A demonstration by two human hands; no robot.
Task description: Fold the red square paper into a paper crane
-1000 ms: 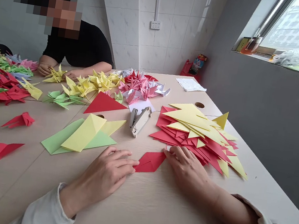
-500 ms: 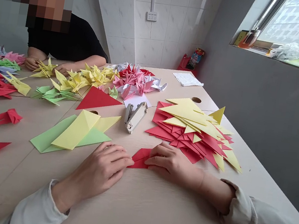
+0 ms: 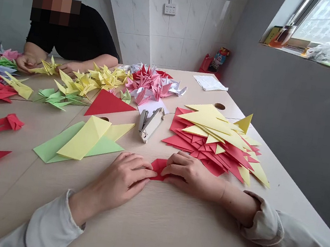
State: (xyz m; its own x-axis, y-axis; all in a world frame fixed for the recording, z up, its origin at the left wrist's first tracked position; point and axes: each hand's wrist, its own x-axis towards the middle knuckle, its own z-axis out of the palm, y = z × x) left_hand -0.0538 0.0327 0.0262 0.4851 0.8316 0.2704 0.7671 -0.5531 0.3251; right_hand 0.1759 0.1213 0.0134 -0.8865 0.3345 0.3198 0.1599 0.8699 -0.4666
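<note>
The left hand (image 3: 121,183) and right hand (image 3: 191,175) pinched a folded red paper (image 3: 159,168) between their fingertips, resting on the pale wooden desk (image 3: 166,232), while the colourful label on a distant can (image 3: 219,60) stayed too small to read.

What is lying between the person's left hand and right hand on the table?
A folded piece of red paper lies there, touching both the left hand and the right hand, as the head view shows.
</note>
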